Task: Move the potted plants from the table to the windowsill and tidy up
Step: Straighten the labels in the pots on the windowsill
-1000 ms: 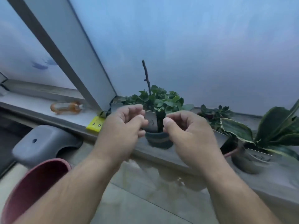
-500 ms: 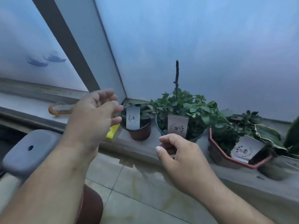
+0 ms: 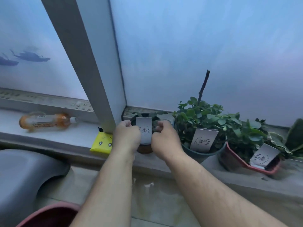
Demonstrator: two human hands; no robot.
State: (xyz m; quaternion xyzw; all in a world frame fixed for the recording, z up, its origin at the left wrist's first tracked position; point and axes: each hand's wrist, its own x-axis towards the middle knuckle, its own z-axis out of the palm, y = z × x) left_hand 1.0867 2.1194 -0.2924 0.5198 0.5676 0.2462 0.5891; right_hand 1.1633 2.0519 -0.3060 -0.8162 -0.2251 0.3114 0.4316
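A small brown pot (image 3: 145,149) with a low plant and a white label card (image 3: 144,128) stands on the windowsill (image 3: 246,179) beside the window post. My left hand (image 3: 127,136) grips its left side and my right hand (image 3: 164,138) grips its right side. To its right stands a dark round pot (image 3: 199,154) with a bushy green plant and a bare stick. Further right is a red-rimmed pot (image 3: 255,166) with its own card. A variegated leafy plant (image 3: 293,145) shows at the right edge.
An orange bottle (image 3: 45,122) lies on its side on the sill to the left. A yellow packet (image 3: 102,143) with a face sits at the post's foot. A grey stool (image 3: 24,171) and a dark red stool (image 3: 49,215) stand below left.
Both hands moved forward from mid-air and closed around the small brown pot on the sill. The view shifted left and closer.
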